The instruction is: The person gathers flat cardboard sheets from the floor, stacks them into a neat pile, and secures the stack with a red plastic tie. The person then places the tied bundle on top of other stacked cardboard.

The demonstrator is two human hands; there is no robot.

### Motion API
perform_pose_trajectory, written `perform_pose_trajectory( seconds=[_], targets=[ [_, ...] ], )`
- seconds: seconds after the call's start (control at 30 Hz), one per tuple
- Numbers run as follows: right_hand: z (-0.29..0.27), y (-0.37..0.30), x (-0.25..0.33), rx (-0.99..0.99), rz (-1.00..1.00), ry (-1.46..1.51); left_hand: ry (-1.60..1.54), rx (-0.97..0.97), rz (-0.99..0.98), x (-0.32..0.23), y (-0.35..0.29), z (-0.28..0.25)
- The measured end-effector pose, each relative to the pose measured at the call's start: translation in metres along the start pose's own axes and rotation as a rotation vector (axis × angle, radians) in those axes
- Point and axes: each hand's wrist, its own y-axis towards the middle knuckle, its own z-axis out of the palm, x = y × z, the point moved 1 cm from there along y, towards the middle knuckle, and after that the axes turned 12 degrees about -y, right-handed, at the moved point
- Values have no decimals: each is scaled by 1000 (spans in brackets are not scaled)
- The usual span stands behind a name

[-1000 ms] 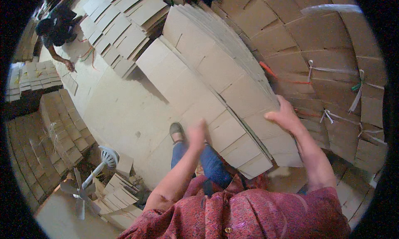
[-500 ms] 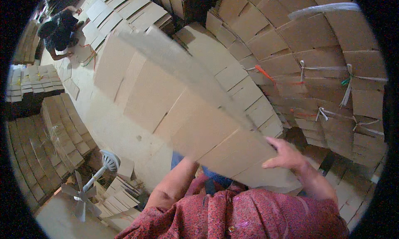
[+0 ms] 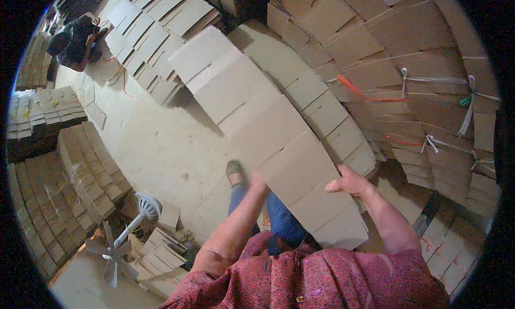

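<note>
A long strip of folded cardboard [image 3: 279,142] slants from my waist toward the far left, its flat brown panels split by crease lines. On its right edge, my right hand [image 3: 351,181] is closed, the thumb lying on top and the other fingers under the board. At the left edge, my left hand [image 3: 259,183] grips the same cardboard; it is slightly blurred and its fingers are hidden beneath. Beyond the far end lies a spread of overlapping flat cardboard pieces [image 3: 153,38].
Tall stacks of tied cardboard [image 3: 424,94] rise on the right, with a lower row [image 3: 327,121] beside my strip. More stacks [image 3: 88,169] stand left. A grey fan [image 3: 111,251] is at lower left. Another person [image 3: 78,42] crouches at far left on the pale floor [image 3: 166,148].
The cardboard strip has swung clockwise, its far end shifting right, and it looks narrower and sharper now. My foot and more floor have come into sight. The far person bends lower.
</note>
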Motion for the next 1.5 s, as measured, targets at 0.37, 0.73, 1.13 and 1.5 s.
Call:
perform_pose_trajectory(
  seconds=[0.37, 0.73, 1.13, 1.5],
  targets=[
    [-3, 4, 9, -24, 52, 7, -77, -241, -86, -15, -22, 41],
    [-4, 11, -5, -23, 30, -137, 434, -88, 263, -19, -80, 62],
    [28, -24, 49, -662, -251, -634, 403, -309, 491, -26, -78, 84],
    [81, 9, 74, -905, -129, -1014, 432, -307, 469, -14, -54, 73]
  ],
)
